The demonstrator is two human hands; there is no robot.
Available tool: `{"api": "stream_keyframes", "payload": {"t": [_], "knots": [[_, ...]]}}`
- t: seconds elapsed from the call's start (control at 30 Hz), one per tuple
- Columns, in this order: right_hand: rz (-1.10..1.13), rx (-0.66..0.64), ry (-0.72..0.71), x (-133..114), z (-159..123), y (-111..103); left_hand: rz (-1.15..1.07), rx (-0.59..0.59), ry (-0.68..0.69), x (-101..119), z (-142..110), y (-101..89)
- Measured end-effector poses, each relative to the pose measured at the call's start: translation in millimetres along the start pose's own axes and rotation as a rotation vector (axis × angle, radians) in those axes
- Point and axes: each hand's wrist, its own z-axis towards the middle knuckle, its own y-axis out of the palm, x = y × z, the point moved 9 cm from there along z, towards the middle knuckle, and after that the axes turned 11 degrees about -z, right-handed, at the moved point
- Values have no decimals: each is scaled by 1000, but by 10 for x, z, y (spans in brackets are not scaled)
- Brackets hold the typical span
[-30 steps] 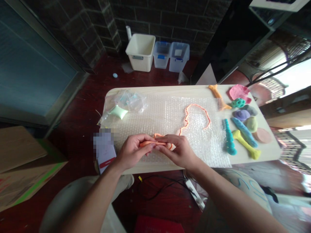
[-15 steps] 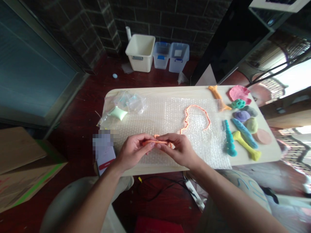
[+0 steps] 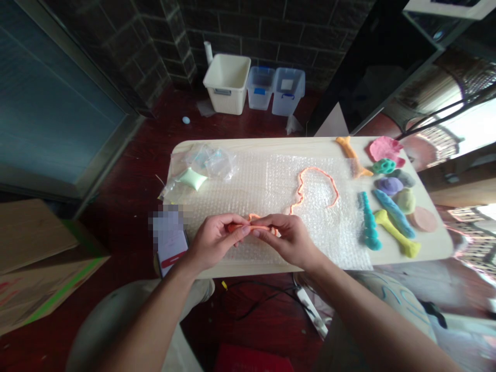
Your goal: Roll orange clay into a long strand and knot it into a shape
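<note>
Both hands meet over the near edge of a pale wooden table (image 3: 430, 248). My left hand (image 3: 215, 240) and my right hand (image 3: 287, 238) pinch the two ends of a short orange clay roll (image 3: 253, 227) between fingertips. From there a long thin orange clay strip (image 3: 315, 183) snakes away across a sheet of bubble wrap (image 3: 263, 186), curving in an arch toward the right.
Several clay pieces lie along the table's right end: yellow (image 3: 397, 233), teal (image 3: 369, 221), blue (image 3: 393, 213), purple (image 3: 388, 185), pink (image 3: 385, 149), orange (image 3: 352, 155). Plastic bags and a pale green clay piece (image 3: 192, 178) sit at the far left. A phone (image 3: 170, 240) lies at the near left corner. Bins (image 3: 256, 88) stand on the floor.
The hands keep pinching the orange roll and have barely shifted. The view has moved slightly.
</note>
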Motion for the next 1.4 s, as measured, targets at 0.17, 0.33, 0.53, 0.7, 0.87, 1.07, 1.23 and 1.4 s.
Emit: {"api": "stream_keyframes", "payload": {"t": [0.17,0.33,0.53,0.7,0.87,1.07,1.23,1.4], "knots": [[1,13,-12,-13,-11,-2,-7,29,22,14,-9,-14],[14,24,-14,-31,-11,-10,-90,-69,-38,-31,-11,70],[-15,17,31,26,-42,15,21,5,-24,-21,-42,-9],[5,55,-20,-21,-54,-2,-91,-24,-22,4,-41,61],[-16,23,-6,-54,-62,21,-74,-43,-22,11,-69,70],[-28,1,-59,-131,-94,49,-72,-29,-38,-20,-109,51],[36,50,3,-57,-96,24,-180,-35,-11,11,-119,69],[200,18,90,-7,-69,45,-103,43,101,106,-101,22]]}}
